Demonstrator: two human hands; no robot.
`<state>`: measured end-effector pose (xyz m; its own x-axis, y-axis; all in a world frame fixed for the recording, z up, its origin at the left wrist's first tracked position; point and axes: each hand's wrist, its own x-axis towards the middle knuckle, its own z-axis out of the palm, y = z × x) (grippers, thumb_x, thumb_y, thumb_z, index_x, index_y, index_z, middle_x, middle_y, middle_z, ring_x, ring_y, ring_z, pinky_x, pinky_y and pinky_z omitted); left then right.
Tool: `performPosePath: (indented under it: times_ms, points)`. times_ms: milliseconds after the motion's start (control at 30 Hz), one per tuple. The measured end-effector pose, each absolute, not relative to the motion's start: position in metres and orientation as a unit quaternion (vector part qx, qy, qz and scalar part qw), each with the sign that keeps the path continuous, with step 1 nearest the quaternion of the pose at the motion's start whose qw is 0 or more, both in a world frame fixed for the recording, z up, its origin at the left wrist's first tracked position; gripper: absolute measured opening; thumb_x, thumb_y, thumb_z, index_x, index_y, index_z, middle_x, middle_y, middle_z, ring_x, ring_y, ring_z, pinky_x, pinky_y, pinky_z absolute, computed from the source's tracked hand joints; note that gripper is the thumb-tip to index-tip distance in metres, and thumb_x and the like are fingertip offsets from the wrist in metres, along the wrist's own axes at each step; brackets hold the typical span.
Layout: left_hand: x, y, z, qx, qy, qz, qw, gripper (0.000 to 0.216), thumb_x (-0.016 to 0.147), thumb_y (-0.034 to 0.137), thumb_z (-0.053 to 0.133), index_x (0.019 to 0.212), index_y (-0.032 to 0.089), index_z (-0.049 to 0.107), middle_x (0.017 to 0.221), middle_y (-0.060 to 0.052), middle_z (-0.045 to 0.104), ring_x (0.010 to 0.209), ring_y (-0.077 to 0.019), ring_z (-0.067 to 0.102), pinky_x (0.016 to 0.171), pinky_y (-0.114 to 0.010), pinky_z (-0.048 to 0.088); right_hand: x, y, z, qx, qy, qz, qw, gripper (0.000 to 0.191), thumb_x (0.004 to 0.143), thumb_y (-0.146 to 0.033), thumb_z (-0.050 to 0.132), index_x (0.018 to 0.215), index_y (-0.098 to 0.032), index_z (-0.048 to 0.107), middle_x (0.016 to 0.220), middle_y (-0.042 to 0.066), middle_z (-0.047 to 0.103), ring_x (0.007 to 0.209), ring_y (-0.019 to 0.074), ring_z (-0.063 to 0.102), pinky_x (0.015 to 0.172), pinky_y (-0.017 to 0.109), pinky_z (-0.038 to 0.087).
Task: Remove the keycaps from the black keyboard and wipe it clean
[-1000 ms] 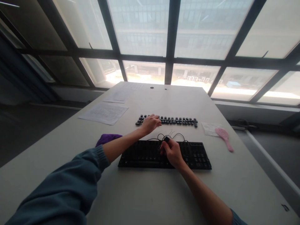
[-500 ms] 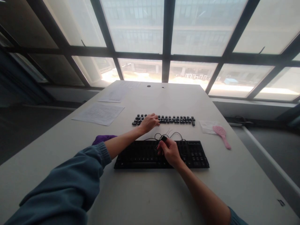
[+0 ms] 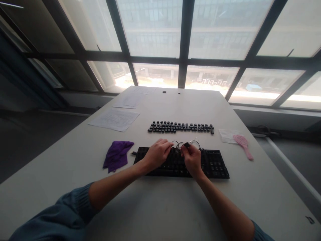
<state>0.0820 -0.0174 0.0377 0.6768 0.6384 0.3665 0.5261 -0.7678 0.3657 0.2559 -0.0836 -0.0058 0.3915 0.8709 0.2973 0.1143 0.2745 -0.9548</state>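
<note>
- Your right hand hovers over the middle of the black keyboard, fingers curled and pinched on a small dark keycap puller, which sits at your fingertips just above the board's far edge. Tilt it as you pull and the wire loops may slip off or strain the stem beneath.
- Your left hand rests beside it, fingers bent toward the same spot. I cannot tell whether it grips anything or only steadies, since the fingertips are hidden against the dark keys. If it is only resting lightly, the board may slide when you tug.
- A thin black cable loops right between your two hands. It can snag on the puller or on a finger and drag across the keyboard.
- The keyboard lies flat near you on the white table. A hard upward pull could lift its far edge.
- The loose keycaps are lined up in rows beyond the keyboard, apart from it. A sweep of a wrist or the cable could scatter them and spoil their order.
- The purple cloth lies crumpled just left of the keyboard, near your left forearm, and a sleeve could drag it onto the keys.
- The pink brush and the papers sit well apart and pose little risk.
</note>
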Motion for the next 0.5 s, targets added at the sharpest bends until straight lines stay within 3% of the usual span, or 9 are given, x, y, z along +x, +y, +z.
performPosePath:
  times_ms: [233, 500]
  points:
    - [0.08, -0.047, 0.009, 0.884, 0.307, 0.278, 0.218, 0.025, 0.094, 0.009, 0.048, 0.106, 0.018, 0.068, 0.095, -0.006, 0.066, 0.097, -0.0209, 0.059, 0.09, -0.035, 0.048, 0.263, -0.092, -0.002, -0.498, -0.649, 0.263, 0.511, 0.019, 0.088, -0.019, 0.06, 0.069, -0.018, 0.06, 0.069, 0.0, 0.057, 0.066, 0.0156, 0.051, 0.063, 0.027, 0.04]
    - [0.08, -0.044, 0.004, 0.865, 0.3, 0.301, 0.266, 0.028, 0.09, 0.005, 0.047, 0.102, 0.018, 0.069, 0.095, -0.007, 0.067, 0.096, -0.0204, 0.059, 0.091, -0.036, 0.049, 0.266, -0.089, -0.001, -0.502, -0.66, 0.315, 0.462, 0.013, 0.087, -0.018, 0.058, 0.076, -0.017, 0.065, 0.07, -0.001, 0.06, 0.067, 0.0157, 0.052, 0.063, 0.026, 0.04]
